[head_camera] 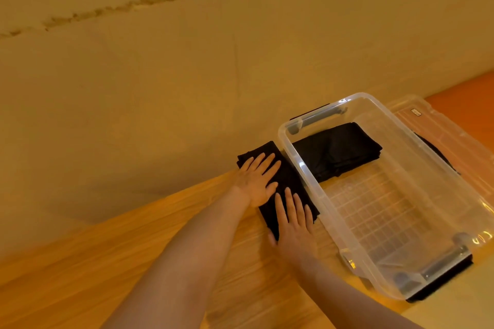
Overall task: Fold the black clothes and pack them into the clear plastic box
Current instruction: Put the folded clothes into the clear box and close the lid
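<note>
A person leans over a wooden table [149, 256] that stands against a plain tan wall [160, 75]. Two bare forearms reach forward from the near edge.

One folded black garment [287, 180] lies flat on the table, just beside the left long wall of the clear plastic box [299, 165]. The garment is a narrow rectangle. Its long axis runs from the near side of the table toward the wall edge, roughly parallel to the box's long side.

The left hand [258, 181] lies on the far half of the garment, fingers straight and spread, palm down, pressing the cloth. The right hand [294, 218] lies on the near half in the same way, fingers straight and slightly apart, thumb off the garment's near edge. Neither hand is curled around anything.

The box sits open at the right end of the table, its long axis also running near to far. Inside it, one second folded black garment [336, 151] lies flat against the far short wall; the ribbed floor nearer the person is bare. Dark handles sit at both short ends.

One clear lid [454, 141] lies flat beyond the box's right wall, on more black cloth [438, 153].
</note>
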{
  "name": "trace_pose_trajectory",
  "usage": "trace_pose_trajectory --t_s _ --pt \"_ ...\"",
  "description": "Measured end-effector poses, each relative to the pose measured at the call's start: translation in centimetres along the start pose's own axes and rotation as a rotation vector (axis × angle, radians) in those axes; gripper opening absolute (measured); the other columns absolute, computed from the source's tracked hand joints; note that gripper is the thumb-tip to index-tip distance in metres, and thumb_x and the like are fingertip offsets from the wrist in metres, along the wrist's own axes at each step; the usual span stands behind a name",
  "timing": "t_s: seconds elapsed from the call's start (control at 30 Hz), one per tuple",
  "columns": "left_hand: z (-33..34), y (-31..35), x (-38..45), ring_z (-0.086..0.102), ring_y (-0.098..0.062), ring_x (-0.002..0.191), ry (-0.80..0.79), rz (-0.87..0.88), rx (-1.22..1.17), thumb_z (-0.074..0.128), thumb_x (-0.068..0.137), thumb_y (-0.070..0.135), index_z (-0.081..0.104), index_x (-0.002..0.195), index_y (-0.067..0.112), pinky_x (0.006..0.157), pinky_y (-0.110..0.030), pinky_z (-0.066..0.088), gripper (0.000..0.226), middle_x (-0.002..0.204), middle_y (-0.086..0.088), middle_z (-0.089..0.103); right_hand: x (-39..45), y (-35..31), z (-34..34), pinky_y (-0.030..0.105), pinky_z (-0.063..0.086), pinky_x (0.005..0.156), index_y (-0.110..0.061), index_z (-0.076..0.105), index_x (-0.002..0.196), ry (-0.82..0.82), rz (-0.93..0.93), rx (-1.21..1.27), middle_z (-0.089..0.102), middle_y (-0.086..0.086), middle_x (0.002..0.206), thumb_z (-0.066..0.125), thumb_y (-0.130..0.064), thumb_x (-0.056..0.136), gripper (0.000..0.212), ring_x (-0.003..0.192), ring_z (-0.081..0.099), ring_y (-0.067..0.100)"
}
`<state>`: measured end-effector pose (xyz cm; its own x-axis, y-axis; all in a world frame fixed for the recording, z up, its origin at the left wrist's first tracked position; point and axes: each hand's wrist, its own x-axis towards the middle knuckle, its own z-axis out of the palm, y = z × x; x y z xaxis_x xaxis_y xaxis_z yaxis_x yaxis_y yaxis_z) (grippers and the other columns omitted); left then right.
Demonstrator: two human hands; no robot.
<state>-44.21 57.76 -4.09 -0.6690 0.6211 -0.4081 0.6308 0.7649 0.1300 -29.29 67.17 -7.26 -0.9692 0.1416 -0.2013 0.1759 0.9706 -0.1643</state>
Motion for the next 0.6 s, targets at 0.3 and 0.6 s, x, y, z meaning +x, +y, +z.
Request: trace_pose_trajectory --t_s 0.3,0.6 --pt "2.3 -0.9 -3.0 -0.016 -0.017 0.146 0.086 -0.099 -0.078 0.017 0.102 0.046 -0.005 0.153 0.025 0.12 -0.039 -0.007 0.059 0.16 0.002 -0.014 -0.3 0.5 1.0 0.041 0.004 0.114 -0.021 0.021 0.151 0.031 -0.161 0.038 0.022 0.008 0.157 0.053 -0.042 0.075 0.085 0.145 0.011 0.025" --pt "7.3 -0.1 -12.3 -0.016 -0.021 0.147 0.174 -0.528 -0.182 -0.02 0.081 0.054 -0.014 0.15 0.021 0.118 -0.039 -0.008 0.076 0.16 -0.002 -0.016 -1.3 -0.4 1.4 0.039 -0.007 0.118 -0.035 0.004 0.152 -0.104 -0.594 0.102 -0.007 -0.01 0.16 0.04 -0.05 0.091 0.073 0.146 -0.013 0.01"
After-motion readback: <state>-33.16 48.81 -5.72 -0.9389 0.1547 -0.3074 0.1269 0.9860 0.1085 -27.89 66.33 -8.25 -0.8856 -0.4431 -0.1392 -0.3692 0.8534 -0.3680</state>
